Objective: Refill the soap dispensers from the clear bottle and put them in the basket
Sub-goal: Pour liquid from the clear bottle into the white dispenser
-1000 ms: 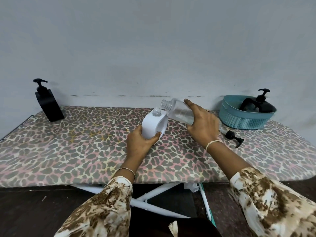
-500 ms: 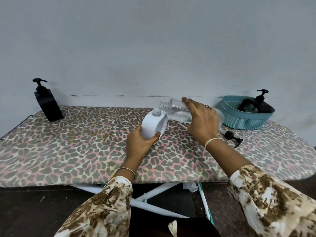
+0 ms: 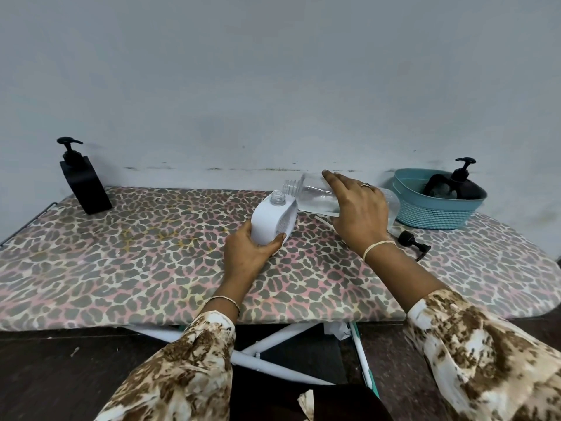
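**Bottle mouth at the open neck, pour poised**

The right hand [image 3: 361,214] grips the clear bottle [image 3: 315,199] from above, fingers curled over its barrel. It holds the bottle nearly level, the uncapped mouth just beside and slightly above the open neck of the white dispenser [image 3: 270,220]. The left hand [image 3: 249,253] wraps the dispenser's lower body and holds it leaning on the ironing board [image 3: 121,253]. Whether liquid is flowing I cannot tell.

Both mouths are narrow and look not quite lined up. Tipping the bottle further from here would likely run soap down the white shoulder onto the fabric cover. A loosened left grip could let the leaning dispenser topple. The loose pump head [image 3: 413,243] lies near the right wrist, where a forearm sweep could knock it away.

Counted, there are three dispensers:
- the white one in hand
- one black dispenser [image 3: 83,183] standing far left
- a second black one [image 3: 464,189] inside the teal basket [image 3: 431,214]

There is also one clear bottle, one basket and one loose pump head.
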